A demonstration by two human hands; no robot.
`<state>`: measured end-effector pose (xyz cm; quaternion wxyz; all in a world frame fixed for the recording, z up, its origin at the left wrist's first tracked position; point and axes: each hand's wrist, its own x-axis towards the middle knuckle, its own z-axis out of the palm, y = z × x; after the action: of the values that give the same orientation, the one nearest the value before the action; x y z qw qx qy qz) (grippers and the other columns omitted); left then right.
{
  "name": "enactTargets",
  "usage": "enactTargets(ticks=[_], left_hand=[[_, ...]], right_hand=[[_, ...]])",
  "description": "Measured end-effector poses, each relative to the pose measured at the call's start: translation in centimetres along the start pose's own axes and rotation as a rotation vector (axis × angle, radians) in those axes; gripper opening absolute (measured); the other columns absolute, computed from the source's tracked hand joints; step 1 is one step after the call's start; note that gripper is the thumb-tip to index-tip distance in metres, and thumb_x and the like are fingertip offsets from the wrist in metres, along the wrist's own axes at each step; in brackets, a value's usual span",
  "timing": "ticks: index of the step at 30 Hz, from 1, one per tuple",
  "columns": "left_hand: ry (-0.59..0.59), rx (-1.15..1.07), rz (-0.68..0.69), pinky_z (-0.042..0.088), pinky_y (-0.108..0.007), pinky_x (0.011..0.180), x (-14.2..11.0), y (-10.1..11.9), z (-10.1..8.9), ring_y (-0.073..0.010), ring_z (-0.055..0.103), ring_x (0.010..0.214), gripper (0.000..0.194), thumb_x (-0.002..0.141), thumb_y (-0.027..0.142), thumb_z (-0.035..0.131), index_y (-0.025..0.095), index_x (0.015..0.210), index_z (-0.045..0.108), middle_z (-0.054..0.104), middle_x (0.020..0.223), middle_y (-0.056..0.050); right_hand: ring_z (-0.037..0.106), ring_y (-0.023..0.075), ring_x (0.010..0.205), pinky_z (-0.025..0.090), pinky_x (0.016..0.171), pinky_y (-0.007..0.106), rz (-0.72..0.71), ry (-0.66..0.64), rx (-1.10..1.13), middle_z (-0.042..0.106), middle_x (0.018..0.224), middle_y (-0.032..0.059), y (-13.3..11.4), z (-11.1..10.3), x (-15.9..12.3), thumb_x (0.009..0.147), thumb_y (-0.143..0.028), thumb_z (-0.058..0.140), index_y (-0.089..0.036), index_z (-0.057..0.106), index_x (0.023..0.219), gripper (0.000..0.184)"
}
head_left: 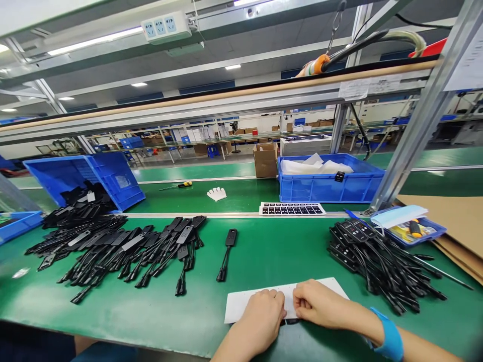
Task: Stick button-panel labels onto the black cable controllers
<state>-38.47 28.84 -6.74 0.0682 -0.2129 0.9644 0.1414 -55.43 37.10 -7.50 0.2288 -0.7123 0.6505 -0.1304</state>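
Head view: white sheet (237, 305) on or just above green bench (271, 256), near front edge, under both hands; left hand (262, 317) fingers curled, pressed together at sheet; right hand (315, 304) fingers bent inward; cannot tell what, if anything, either pinches; small dark piece (292, 321) shows at sheet's near edge, between hands; risks: sheet could crease or tear from uneven pull; dark piece could bend if fingertips slip; cabled-part pile (373, 256) could slide if right forearm knocks it.
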Motion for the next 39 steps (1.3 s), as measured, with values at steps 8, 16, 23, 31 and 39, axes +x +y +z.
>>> enactTargets(ticks=[8,16,23,31,39], left_hand=[[-0.072,-0.015,0.083,0.047,-0.031,0.066,-0.2,-1.1,-0.8,-0.0280,0.067,0.084,0.028,0.085,0.048,0.053,0.025,0.098,0.059,0.071,0.091,-0.004],[-0.015,0.066,0.048,0.051,-0.040,0.070,0.5,0.7,0.4,-0.0318,0.067,0.081,0.023,0.090,0.030,0.044,0.015,0.094,0.061,0.070,0.089,-0.012],[-0.025,0.060,0.045,0.052,-0.040,0.069,0.7,0.5,-0.1,-0.0313,0.068,0.080,0.023,0.089,0.034,0.045,0.017,0.090,0.062,0.071,0.086,-0.010],[0.022,0.021,0.131,0.053,-0.039,0.071,1.3,1.4,0.1,-0.0276,0.066,0.084,0.019,0.089,0.028,0.043,0.018,0.093,0.058,0.068,0.094,-0.008],[0.022,0.052,0.102,0.054,-0.044,0.069,1.9,1.9,0.5,-0.0305,0.066,0.080,0.021,0.089,0.024,0.040,0.016,0.092,0.058,0.068,0.091,-0.010]], right_hand=[[0.059,0.0148,0.068,0.033,0.058,0.021,0.018,-0.037,0.082,0.069,0.073,0.0018,-0.4,0.5,-0.5,0.079,-0.013,0.049,-0.018,0.066,0.075,0.018],[0.056,0.0140,0.059,0.030,0.052,0.021,0.041,-0.104,-0.036,0.068,0.065,0.0017,0.1,-0.7,-0.2,0.071,-0.009,0.051,-0.018,0.068,0.071,0.019],[0.050,0.0098,0.053,0.032,0.048,0.017,0.051,-0.190,0.219,0.060,0.057,-0.0032,1.8,-1.4,-0.5,0.067,-0.011,0.057,-0.017,0.071,0.071,0.016],[0.049,0.0094,0.051,0.033,0.049,0.017,0.134,-0.050,0.215,0.061,0.054,-0.0018,2.0,0.1,-1.1,0.063,-0.007,0.054,-0.015,0.068,0.062,0.016],[0.051,0.0108,0.054,0.031,0.050,0.018,0.106,-0.100,0.124,0.060,0.057,-0.0014,2.4,-1.4,-2.4,0.064,-0.006,0.050,-0.016,0.064,0.063,0.018]])
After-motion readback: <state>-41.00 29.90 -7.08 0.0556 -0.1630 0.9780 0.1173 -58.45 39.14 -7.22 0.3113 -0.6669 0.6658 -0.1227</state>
